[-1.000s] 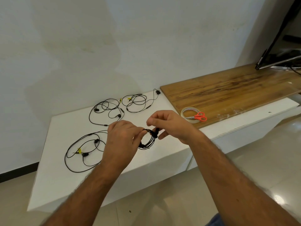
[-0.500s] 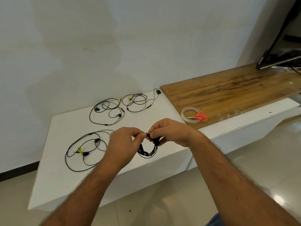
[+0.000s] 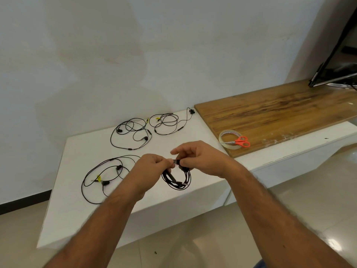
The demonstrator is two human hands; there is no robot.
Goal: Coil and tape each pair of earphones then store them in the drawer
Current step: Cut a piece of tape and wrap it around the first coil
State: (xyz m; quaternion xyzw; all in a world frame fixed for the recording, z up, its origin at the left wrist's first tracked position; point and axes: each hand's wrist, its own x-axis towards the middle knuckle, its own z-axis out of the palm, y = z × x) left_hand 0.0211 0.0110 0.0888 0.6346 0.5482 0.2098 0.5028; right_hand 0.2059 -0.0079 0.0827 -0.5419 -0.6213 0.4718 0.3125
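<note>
The coiled earphones (image 3: 176, 178) now hang lower, pinched by both hands.

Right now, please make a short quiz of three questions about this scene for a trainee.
1. True or false: both hands pinch the coiled earphones.
2. How many loose earphone pairs lie on the white table?
3. The scissors lie on: A) the tape roll B) the floor C) an earphone pair.

Key: 1 true: left hand and right hand hold its top. 2 three. 3 A.
</note>
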